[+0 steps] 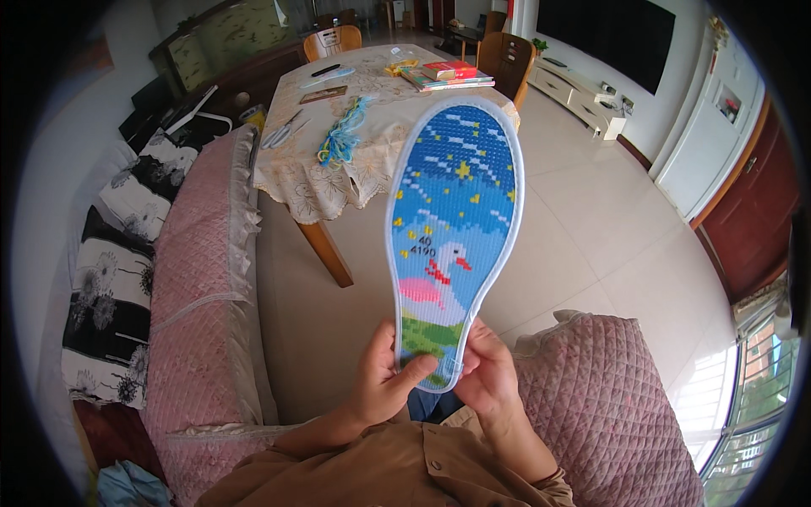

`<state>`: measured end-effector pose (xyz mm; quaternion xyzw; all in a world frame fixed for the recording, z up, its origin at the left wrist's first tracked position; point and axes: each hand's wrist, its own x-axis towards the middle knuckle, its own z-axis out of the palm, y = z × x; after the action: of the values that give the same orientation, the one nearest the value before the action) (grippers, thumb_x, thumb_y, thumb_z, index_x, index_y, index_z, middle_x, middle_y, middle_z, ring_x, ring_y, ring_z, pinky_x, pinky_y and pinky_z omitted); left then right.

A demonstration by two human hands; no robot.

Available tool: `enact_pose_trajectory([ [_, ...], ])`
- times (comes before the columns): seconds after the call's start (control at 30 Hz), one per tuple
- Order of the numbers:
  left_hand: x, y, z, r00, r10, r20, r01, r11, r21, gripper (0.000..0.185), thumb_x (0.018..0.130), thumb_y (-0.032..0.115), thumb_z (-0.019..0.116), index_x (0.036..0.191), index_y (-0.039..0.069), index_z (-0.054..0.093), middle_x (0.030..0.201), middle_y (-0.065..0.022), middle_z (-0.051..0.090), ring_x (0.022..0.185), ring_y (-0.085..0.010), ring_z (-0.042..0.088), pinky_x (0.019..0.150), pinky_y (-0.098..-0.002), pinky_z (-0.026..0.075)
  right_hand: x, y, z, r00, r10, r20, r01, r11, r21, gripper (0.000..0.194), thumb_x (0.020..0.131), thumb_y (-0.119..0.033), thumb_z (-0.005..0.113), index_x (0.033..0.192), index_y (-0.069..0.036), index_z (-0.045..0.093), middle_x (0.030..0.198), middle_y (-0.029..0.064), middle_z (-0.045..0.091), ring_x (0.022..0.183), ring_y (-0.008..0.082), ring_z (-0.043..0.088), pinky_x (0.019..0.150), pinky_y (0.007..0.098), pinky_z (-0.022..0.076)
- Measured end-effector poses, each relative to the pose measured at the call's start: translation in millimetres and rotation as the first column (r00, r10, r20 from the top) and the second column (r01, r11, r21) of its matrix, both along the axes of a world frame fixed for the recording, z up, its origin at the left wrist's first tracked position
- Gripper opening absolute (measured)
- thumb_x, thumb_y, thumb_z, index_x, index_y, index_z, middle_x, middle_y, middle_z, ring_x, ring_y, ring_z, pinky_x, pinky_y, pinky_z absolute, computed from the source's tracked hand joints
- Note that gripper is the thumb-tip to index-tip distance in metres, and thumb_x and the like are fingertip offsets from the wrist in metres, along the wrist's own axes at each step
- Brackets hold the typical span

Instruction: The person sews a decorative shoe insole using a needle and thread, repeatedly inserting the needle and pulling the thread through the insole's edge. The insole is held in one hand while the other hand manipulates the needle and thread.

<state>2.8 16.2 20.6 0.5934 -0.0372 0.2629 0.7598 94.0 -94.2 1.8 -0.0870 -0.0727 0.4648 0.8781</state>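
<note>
A cross-stitch shoe insole is held upright in front of me, toe end up, with its patterned face towards me. White binding runs around its edge. A white bird with a red beak is worked below a blue ground with yellow stars; printed digits lie over it. My left hand grips the heel end from the left, thumb across the front and the other fingers largely hidden behind. On the heel's right edge, my right hand pinches the border with thumb and fingers. Whether a needle is in it cannot be seen.
Ahead stands a table with a lace-patterned tablecloth. On it lie a hank of blue and yellow thread, scissors and stacked books. A pink quilted sofa runs along the left; a pink quilted seat is right.
</note>
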Motion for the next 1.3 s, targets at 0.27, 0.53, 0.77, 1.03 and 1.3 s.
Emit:
enact_pose_trajectory([
  [0.27, -3.1, 11.2, 2.5, 0.998, -0.058, -0.012, 0.056, 0.987, -0.149, 0.038, 0.091, 0.011, 0.056, 0.121, 0.0, 0.035, 0.107, -0.0131, 0.057, 0.079, -0.0234, 0.065, 0.069, -0.0376, 0.057, 35.9, -37.2, 0.8, 0.944, -0.248, -0.219, 0.258, 0.966, 0.02, 0.013, 0.096, -0.01, 0.04, 0.1, -0.002, 0.049, 0.068, -0.002, 0.04, 0.052, 0.0051, 0.038, 0.047, 0.0182, 0.0354],
  [0.53, -5.1, 24.9, -11.3, 0.947, -0.311, 0.08, 0.312, 0.834, -0.455, 0.042, 0.09, 0.021, 0.057, 0.126, 0.009, 0.036, 0.091, -0.0102, 0.06, 0.069, -0.0194, 0.059, 0.058, -0.0287, 0.05, 42.3, -51.3, 5.1, 0.771, -0.58, 0.263, 0.635, 0.73, -0.252, 0.016, 0.097, -0.014, 0.043, 0.1, -0.002, 0.053, 0.063, -0.0038, 0.037, 0.052, 0.0055, 0.033, 0.048, 0.019, 0.0294],
  [0.77, -0.4, 18.1, -15.2, 0.703, -0.603, 0.377, 0.66, 0.354, -0.663, 0.026, 0.092, 0.013, 0.055, 0.111, 0.016, 0.037, 0.069, 0.0003, 0.058, 0.064, -0.0131, 0.05, 0.063, -0.0267, 0.041, -17.1, -21.9, 52.0, 0.26, -0.113, 0.959, 0.818, 0.554, -0.156, 0.014, 0.085, 0.001, 0.057, 0.099, 0.0, 0.063, 0.072, 0.004, 0.06, 0.054, 0.0087, 0.05, 0.049, 0.0197, 0.0391],
  [1.03, -1.5, 10.5, -15.1, 0.702, -0.566, 0.432, 0.638, 0.231, -0.735, 0.011, 0.099, 0.018, 0.036, 0.106, 0.014, 0.043, 0.065, -0.0042, 0.063, 0.062, -0.0177, 0.06, 0.057, -0.0276, 0.048, -27.7, -6.3, 55.6, -0.392, 0.021, 0.92, 0.877, 0.31, 0.367, 0.023, 0.068, 0.011, 0.063, 0.086, -0.002, 0.066, 0.08, 0.0071, 0.059, 0.056, 0.0133, 0.058, 0.045, 0.0244, 0.0454],
  [1.3, -0.2, 10.2, -17.4, 0.671, -0.57, 0.474, 0.673, 0.2, -0.712, 0.014, 0.099, 0.017, 0.036, 0.109, 0.013, 0.044, 0.068, -0.0061, 0.063, 0.067, -0.02, 0.061, 0.06, -0.0285, 0.049, -29.6, -3.8, 49.9, -0.427, 0.046, 0.903, 0.876, 0.267, 0.401, 0.03, 0.062, -0.001, 0.062, 0.092, -0.004, 0.068, 0.084, 0.0052, 0.052, 0.049, 0.0087, 0.051, 0.039, 0.0217, 0.0397],
])
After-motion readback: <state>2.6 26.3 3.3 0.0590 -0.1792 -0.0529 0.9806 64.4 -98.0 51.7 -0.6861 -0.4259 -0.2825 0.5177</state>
